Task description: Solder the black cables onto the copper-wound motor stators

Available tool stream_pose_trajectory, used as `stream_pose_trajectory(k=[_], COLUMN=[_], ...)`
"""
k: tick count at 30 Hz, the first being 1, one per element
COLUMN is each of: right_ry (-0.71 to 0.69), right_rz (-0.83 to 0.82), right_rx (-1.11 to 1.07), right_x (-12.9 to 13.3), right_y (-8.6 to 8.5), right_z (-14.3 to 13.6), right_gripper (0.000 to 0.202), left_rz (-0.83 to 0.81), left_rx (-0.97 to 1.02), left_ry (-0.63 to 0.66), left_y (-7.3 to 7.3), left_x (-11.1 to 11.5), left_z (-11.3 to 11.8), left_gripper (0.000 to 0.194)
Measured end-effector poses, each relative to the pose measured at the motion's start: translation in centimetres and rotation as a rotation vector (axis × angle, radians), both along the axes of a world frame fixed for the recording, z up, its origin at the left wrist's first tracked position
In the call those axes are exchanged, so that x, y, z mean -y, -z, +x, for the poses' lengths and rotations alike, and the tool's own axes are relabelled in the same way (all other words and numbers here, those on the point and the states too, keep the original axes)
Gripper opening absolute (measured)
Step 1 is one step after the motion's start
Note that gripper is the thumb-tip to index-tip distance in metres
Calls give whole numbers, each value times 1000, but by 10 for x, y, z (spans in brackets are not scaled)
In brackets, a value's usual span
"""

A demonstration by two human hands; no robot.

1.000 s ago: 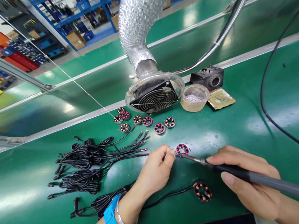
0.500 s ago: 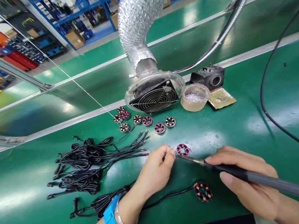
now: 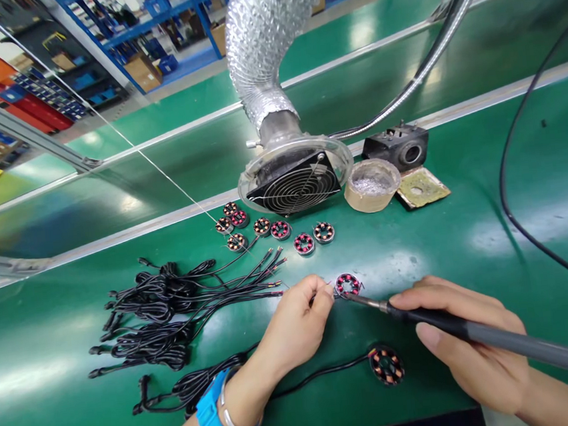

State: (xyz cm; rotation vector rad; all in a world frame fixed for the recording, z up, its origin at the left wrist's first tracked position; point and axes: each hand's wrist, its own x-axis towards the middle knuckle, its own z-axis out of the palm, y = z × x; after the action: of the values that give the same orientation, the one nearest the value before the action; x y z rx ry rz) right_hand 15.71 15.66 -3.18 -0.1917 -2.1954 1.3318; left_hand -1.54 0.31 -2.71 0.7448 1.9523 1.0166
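My left hand [image 3: 307,318] pinches the end of a black cable [image 3: 252,298] beside a small round motor stator [image 3: 347,285] with red-and-black windings. Its fingertips cover most of the cable's end. In my right hand [image 3: 471,335] is a soldering iron [image 3: 439,318], held like a pen, its tip at the stator's lower left edge by the wire joint. Below lies another stator [image 3: 386,365] with copper windings, its cable attached and running left beneath my left wrist. More stators [image 3: 304,243] sit in a loose group farther back.
Coiled black cables [image 3: 156,346] lie at the left. A fume extractor [image 3: 294,185] on a silver duct hangs over the back. To its right stand a round tub [image 3: 372,184], a yellowish sponge tray [image 3: 422,187] and a black iron holder [image 3: 398,147]. A black cord [image 3: 504,172] loops at the right.
Hardly anything differs. The soldering iron's tip has shifted very slightly at the stator, while my left hand keeps its place and pinch.
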Motion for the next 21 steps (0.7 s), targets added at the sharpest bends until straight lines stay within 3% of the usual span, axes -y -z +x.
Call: stream_pose_trajectory(k=[21], right_ry=[-2], right_rz=[-1], right_rx=[-49], right_x=[-4], right_y=[-4], right_z=[1], right_gripper=[28], left_rz=[-2], left_rx=[-25], left_ry=[-4], left_y=[-2], left_x=[0], left_z=[2], left_gripper=[30])
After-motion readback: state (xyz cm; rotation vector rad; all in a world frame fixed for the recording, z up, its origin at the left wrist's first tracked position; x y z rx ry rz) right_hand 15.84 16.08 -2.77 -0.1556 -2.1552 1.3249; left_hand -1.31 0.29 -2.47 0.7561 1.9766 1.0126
